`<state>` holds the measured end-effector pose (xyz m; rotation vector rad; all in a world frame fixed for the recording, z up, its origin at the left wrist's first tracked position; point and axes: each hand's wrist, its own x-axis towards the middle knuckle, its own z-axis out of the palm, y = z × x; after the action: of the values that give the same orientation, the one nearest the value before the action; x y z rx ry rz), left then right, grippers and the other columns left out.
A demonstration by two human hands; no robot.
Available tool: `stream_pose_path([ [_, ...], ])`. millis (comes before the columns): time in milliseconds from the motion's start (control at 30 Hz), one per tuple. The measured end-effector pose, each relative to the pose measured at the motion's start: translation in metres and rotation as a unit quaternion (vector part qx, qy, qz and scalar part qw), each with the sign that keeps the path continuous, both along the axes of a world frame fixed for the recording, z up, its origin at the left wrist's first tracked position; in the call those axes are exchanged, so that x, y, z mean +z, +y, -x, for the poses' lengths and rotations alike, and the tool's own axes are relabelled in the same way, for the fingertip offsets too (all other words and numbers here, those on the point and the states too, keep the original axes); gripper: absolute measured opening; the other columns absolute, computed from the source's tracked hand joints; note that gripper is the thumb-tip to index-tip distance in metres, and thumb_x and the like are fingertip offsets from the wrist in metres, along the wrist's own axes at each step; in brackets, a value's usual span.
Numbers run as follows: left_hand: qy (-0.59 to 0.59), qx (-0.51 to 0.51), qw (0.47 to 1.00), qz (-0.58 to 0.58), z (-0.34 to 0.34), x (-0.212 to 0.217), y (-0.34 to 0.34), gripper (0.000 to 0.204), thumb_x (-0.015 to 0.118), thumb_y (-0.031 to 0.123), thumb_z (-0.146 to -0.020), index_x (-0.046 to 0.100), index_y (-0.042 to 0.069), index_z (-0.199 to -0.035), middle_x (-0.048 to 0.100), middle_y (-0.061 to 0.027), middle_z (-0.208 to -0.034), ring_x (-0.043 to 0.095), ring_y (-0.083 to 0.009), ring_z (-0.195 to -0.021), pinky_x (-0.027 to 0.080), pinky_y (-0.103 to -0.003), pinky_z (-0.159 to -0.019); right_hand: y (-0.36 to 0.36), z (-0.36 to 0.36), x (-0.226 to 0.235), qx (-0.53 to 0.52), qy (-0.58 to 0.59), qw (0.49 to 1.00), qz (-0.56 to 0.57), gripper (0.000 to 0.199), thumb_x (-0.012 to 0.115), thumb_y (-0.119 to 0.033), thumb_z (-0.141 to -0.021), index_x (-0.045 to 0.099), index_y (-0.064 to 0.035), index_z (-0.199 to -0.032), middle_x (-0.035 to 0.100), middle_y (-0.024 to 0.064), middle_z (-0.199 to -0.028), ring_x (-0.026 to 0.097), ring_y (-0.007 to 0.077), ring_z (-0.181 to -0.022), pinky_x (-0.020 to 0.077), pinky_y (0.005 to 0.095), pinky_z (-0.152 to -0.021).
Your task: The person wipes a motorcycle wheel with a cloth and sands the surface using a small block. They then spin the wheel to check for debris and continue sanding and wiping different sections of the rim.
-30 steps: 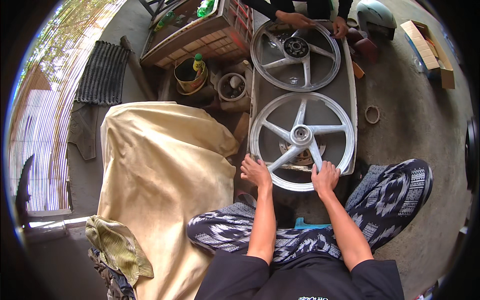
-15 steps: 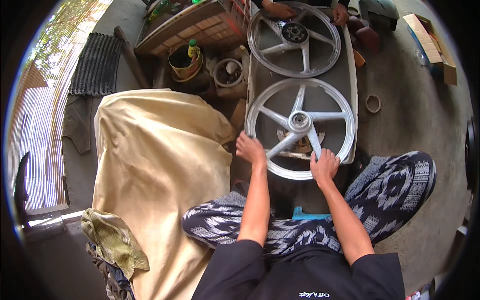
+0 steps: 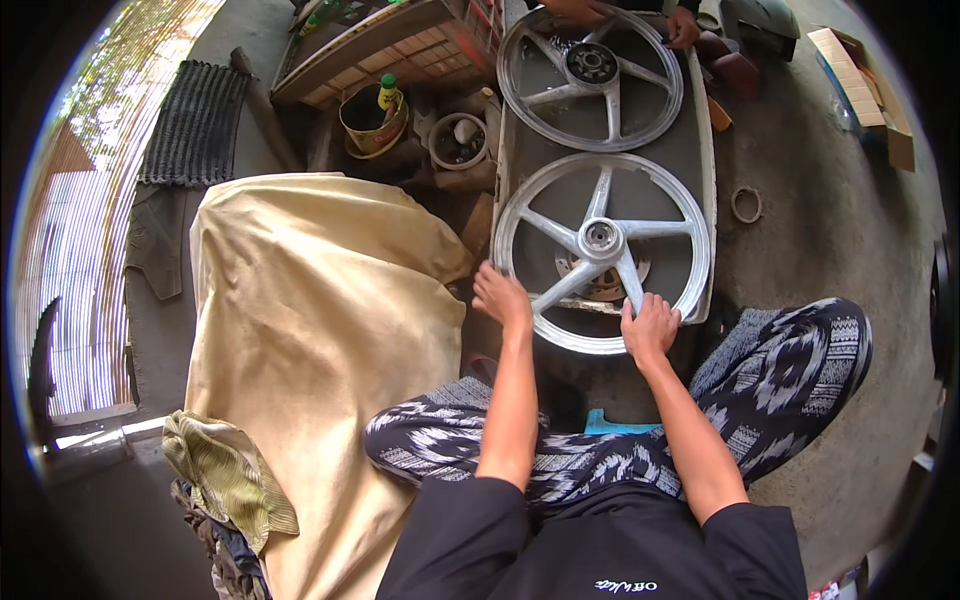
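A silvery five-spoke motorcycle wheel point(image 3: 602, 205) lies tilted on the near end of a long shallow tray point(image 3: 708, 170), its near rim reaching past the tray's edge. At the rim's left side, my left hand point(image 3: 502, 296) is closed with fingers curled against the metal; whatever small thing it may hold is hidden. My right hand point(image 3: 652, 326) grips the near rim beside the end of a spoke. Through the spokes shows a brake disc point(image 3: 605, 282). A second wheel point(image 3: 612, 105) with a dark hub lies at the far end, where another person's hands point(image 3: 684, 28) touch it.
A tan cloth cover point(image 3: 300, 300) drapes a bulky shape on my left. Beyond it stand a bucket point(image 3: 372, 138) holding a green-capped bottle point(image 3: 388, 92) and a round pot point(image 3: 458, 160). To the right, a metal ring point(image 3: 746, 205) and an open cardboard box point(image 3: 865, 100) rest on the floor.
The other person's left-side hand has shifted along the far wheel and is blurred. My hands keep nearly the same places on the near wheel; the whole view has moved slightly.
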<state>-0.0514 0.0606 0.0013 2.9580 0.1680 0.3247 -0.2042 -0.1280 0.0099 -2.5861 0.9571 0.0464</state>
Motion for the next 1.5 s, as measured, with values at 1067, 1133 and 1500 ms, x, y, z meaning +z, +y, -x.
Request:
stream_pose_path([
  [1067,0.010,0.031,0.998,0.052,-0.009,-0.003,-0.005,0.047,0.071,0.007,-0.076,0.052,0.010,-0.119,0.060,-0.0099,-0.112,0.056,-0.0312,-0.110,0.033,-0.051,-0.090,0.005,-0.003,0.004,0.003,-0.011,1.000,0.002,0.035,0.058,-0.038,-0.090,0.064,-0.0038,-0.091,0.064,0.0127,-0.092,0.060,0.0293,-0.093,0.0404,0.0428,-0.087],
  [1133,0.034,0.053,0.997,0.042,-0.011,-0.003,-0.003,0.047,0.071,0.009,-0.077,0.052,0.010,-0.119,0.060,-0.0098,-0.114,0.054,-0.0319,-0.113,0.033,-0.051,-0.091,0.006,-0.003,0.004,0.004,-0.010,1.000,-0.004,0.035,0.058,-0.038,-0.090,0.064,-0.0039,-0.091,0.064,0.0125,-0.092,0.060,0.0293,-0.093,0.0404,0.0429,-0.087],
  [1500,0.009,0.090,0.995,0.041,-0.011,0.003,0.005,0.052,0.072,0.016,-0.080,0.050,0.012,-0.127,0.049,-0.0133,-0.124,0.047,-0.0361,-0.120,0.038,-0.054,-0.091,0.008,-0.002,0.007,0.003,-0.011,1.000,-0.010,0.033,0.059,-0.037,-0.089,0.064,-0.0042,-0.091,0.064,0.0125,-0.092,0.060,0.0293,-0.094,0.0406,0.0430,-0.088],
])
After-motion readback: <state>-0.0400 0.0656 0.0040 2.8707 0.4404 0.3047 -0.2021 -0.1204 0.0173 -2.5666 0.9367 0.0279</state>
